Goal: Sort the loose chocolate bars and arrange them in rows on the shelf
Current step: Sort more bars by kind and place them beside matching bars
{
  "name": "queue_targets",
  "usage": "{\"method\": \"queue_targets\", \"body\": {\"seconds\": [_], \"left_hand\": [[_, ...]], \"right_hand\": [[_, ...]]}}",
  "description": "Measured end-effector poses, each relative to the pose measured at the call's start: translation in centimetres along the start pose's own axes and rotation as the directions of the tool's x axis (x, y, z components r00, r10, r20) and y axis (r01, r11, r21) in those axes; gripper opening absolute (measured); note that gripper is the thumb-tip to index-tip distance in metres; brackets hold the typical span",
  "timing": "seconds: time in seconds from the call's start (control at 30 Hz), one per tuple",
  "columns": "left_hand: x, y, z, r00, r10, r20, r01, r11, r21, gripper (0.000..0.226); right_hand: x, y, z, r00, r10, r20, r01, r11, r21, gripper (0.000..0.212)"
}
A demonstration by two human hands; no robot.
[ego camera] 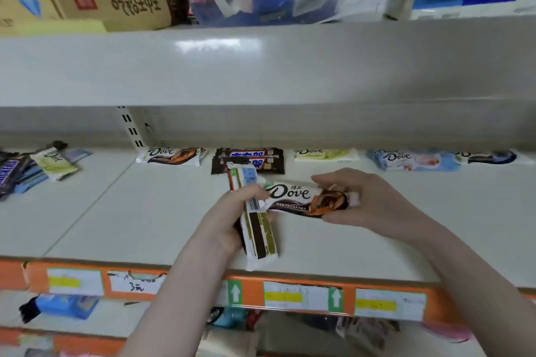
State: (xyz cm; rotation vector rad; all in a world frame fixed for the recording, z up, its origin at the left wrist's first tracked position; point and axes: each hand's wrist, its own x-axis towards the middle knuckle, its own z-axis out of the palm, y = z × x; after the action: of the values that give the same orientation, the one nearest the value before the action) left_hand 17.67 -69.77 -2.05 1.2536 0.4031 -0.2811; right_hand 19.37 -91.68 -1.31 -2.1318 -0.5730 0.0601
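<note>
Left hand (229,211) is gripping a small stack of bars (258,229), right hand (359,200) pinching a brown-and-white Dove bar (304,198) — sorting under way, and it likely belongs with the matching Dove row (171,156) at the back.

two bare forearms reach in, no sleeves, both hands (232,211) (362,197) bare, without gloves or rings.

Hidden faces, cropped edges, blurred stock

The green-and-brown striped bar wrappers (259,226) in the left hand (232,217) show only their backs, fronts unseen; the dark loose bar pile (17,177) runs off the left edge; goods on the lower shelf (290,324) beneath the orange price rail (252,293) blur beyond telling, as do its white label slips (390,305).
</note>
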Motion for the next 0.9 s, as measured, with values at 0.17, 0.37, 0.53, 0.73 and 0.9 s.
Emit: {"method": "queue_targets", "body": {"seconds": [0.17,0.37,0.53,0.73,0.9], "left_hand": [[-0.2,0.9,-2.8,0.998,0.030,-0.057,-0.031,0.999,-0.020,0.008],[-0.1,2.6,-8.5,0.992,0.033,-0.125,-0.040,0.998,-0.047,0.006],[0.4,4.1,-13.0,0.985,0.029,-0.170,-0.045,0.994,-0.095,0.003],[1.8,6.0,-18.3,0.970,0.019,-0.243,-0.063,0.982,-0.175,0.010],[3.2,7.7,-21.4,0.975,0.040,-0.220,-0.079,0.982,-0.171,0.005]], "right_hand": [[2.1,-0.7,2.2,0.999,-0.042,0.003,0.042,0.996,-0.079,0.047],[5.2,-2.7,6.9,0.981,-0.120,0.152,0.150,0.968,-0.200,0.057],[8.0,-4.4,10.6,0.979,-0.183,0.090,0.202,0.925,-0.321,0.054],[11.7,-5.9,15.2,0.976,-0.219,0.011,0.207,0.905,-0.371,0.046],[15.4,-6.5,18.1,0.968,-0.246,-0.049,0.196,0.864,-0.464,0.042]]}}
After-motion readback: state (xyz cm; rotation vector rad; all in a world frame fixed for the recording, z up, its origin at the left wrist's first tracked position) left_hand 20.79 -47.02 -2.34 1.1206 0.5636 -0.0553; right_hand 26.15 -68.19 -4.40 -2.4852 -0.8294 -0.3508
